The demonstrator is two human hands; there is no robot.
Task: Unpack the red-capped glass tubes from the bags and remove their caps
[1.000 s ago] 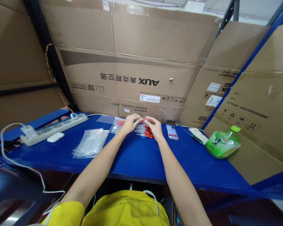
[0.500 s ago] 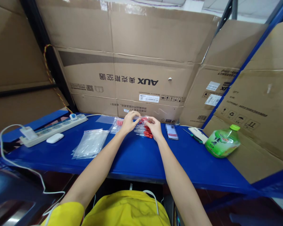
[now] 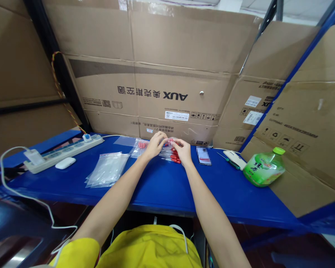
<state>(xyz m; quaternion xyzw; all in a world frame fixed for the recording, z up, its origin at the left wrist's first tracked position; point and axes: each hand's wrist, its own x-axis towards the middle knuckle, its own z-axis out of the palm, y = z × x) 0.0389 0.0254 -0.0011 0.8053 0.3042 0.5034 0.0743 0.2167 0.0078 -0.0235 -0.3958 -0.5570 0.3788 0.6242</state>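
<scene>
My left hand (image 3: 154, 146) and my right hand (image 3: 182, 151) meet over the far middle of the blue table (image 3: 167, 186). Both pinch a small clear bag (image 3: 167, 146) with red pieces inside. A few loose red pieces (image 3: 175, 159) lie on the table just under my right hand. A second small bag of red pieces (image 3: 139, 146) rests left of my left hand. A pile of empty clear bags (image 3: 107, 170) lies further left.
A white power strip (image 3: 63, 152) with a plugged charger and a white earbud case (image 3: 65, 162) sit at the far left. A phone (image 3: 203, 156), a white object with a green screwdriver (image 3: 233, 159) and a green bottle (image 3: 264, 167) lie on the right. Cardboard boxes (image 3: 162, 78) wall the back.
My hands stay at the same spot. The fingers have shifted slightly on the small bag; nothing else on the table has moved.
</scene>
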